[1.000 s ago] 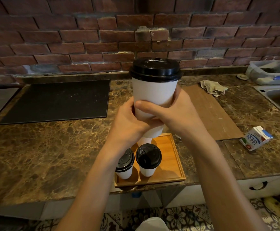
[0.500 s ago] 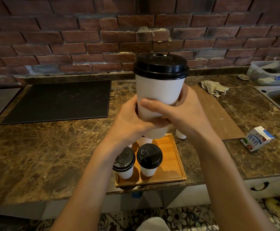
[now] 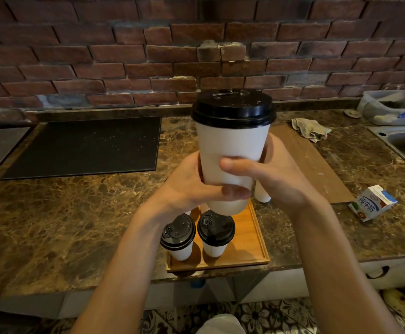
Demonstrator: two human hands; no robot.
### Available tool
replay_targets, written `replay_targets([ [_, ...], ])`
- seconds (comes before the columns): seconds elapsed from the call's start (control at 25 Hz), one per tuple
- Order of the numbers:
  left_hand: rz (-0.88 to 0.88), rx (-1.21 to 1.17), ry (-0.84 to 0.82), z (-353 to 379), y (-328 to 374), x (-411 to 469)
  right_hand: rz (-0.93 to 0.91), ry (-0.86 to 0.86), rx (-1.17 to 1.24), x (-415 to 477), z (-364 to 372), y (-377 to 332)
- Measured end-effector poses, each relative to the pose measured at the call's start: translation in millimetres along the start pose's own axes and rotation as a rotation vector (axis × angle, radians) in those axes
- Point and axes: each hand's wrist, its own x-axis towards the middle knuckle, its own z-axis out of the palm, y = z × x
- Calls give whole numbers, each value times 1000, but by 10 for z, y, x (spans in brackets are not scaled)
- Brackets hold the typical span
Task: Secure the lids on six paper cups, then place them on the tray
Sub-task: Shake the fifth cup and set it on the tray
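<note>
1. Our left hand (image 3: 187, 186) and right hand (image 3: 276, 174) both grasp the lower half of a white paper cup (image 3: 230, 150). It wears a black lid (image 3: 232, 109) and is held upright above the wooden tray (image 3: 252, 237).
2. Two lidded cups (image 3: 178, 233) stand side by side on the tray's near left.
3. The brown marble countertop (image 3: 64, 225) holds a black mat (image 3: 88, 145) at left and a milk carton (image 3: 371, 203) at right, with a brick wall (image 3: 100, 56) behind.
4. Our right hand hides most of another cup (image 3: 261, 194); its top is unseen.

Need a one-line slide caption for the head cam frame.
Head view: left hand and right hand grip a lidded paper cup above a wooden tray with two lidded cups on a marble counter.
</note>
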Motion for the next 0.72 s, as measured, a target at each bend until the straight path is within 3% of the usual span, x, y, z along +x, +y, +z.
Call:
replay_targets([
  [0.28,30,20,85,6,-32,27,33,3,-31,32,7,-2],
  [0.72,20,226,345,28,-74,60,68,258,-208,74,175,-3],
])
